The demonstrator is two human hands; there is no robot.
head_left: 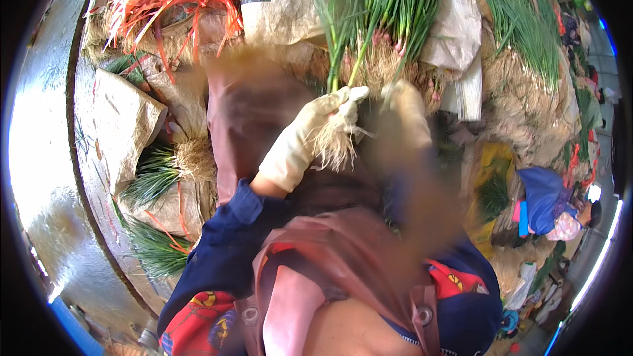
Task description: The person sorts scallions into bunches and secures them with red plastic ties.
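Note:
My left hand [297, 142], in a cream work glove, is closed around a few green onions [334, 66]. Their pale, stringy roots [335, 145] hang below the fingers, and the green leaves point away from me. My right hand [407, 109], gloved alike, is just to the right, beside the roots of a large heap of green onions [395, 0]. A brownish blur covers part of that hand and forearm, so its grip is unclear. Pinkish bulbs [399, 46] show at the near end of the heap.
Orange plastic strips [175, 0] lie at the far left. Tied green onion bunches [155, 175] rest on sacking at left, beside a folded brown sack [125, 125]. More green onions [517, 20] lie far right. A person in blue [544, 201] sits at right. A brown apron [244, 118] covers my lap.

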